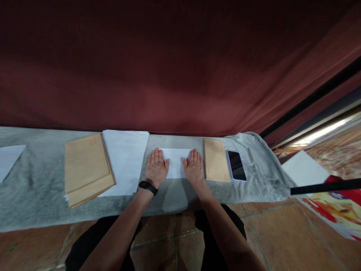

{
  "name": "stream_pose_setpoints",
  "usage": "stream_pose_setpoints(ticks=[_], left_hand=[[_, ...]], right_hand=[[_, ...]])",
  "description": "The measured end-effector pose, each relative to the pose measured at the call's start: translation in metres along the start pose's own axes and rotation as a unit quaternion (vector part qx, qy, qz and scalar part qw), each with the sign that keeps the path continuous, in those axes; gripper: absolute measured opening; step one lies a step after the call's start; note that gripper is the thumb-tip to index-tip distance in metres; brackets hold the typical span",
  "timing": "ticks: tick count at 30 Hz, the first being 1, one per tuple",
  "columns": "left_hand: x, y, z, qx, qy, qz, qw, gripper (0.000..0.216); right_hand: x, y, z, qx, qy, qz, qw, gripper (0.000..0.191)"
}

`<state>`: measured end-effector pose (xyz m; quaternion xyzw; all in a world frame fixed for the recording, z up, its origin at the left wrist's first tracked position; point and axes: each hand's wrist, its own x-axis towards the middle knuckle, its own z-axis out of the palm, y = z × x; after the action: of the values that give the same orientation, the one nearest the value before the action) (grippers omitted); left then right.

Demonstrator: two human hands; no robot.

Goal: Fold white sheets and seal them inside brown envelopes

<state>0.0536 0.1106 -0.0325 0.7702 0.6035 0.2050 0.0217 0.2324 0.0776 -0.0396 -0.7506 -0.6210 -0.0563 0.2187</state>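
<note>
My left hand (156, 167) and my right hand (193, 165) both lie flat, fingers together and stretched out, on the two ends of a small white folded sheet (175, 162) on a grey cloth (42, 203). A black band (148, 187) is round my left wrist. Neither hand grips anything. Just right of my right hand lies a single brown envelope (216, 160). Left of my left hand sits a stack of white paper (125, 160), partly covered by a pile of brown envelopes (86, 169).
A dark phone (236, 165) lies face up right of the single envelope. Another white sheet (8, 158) shows at the far left edge. A dark red curtain (169, 67) hangs behind the cloth. Tiled floor is below, with white paper (304, 167) and a colourful print (338, 210) at right.
</note>
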Motion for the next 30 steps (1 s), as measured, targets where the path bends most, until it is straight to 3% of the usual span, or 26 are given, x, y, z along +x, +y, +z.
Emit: stream_pose_setpoints(ticks=[6, 11, 15, 30], left_hand=[[-0.009, 0.001, -0.009, -0.006, 0.018, -0.015, 1.000, 0.064], [-0.034, 0.021, -0.018, -0.009, -0.025, 0.109, 0.994, 0.058], [-0.047, 0.026, -0.018, -0.008, -0.056, 0.136, 0.989, 0.057], [-0.051, 0.010, -0.026, 0.033, -0.055, 0.122, 0.990, 0.061]], right_hand=[[-0.008, -0.007, -0.011, 0.017, 0.001, -0.004, 1.000, 0.063], [-0.025, -0.025, -0.019, 0.058, -0.075, -0.092, 0.991, 0.057], [-0.034, -0.032, -0.024, 0.067, -0.123, -0.128, 0.982, 0.055], [-0.039, -0.010, -0.023, 0.001, -0.068, -0.105, 0.992, 0.056]])
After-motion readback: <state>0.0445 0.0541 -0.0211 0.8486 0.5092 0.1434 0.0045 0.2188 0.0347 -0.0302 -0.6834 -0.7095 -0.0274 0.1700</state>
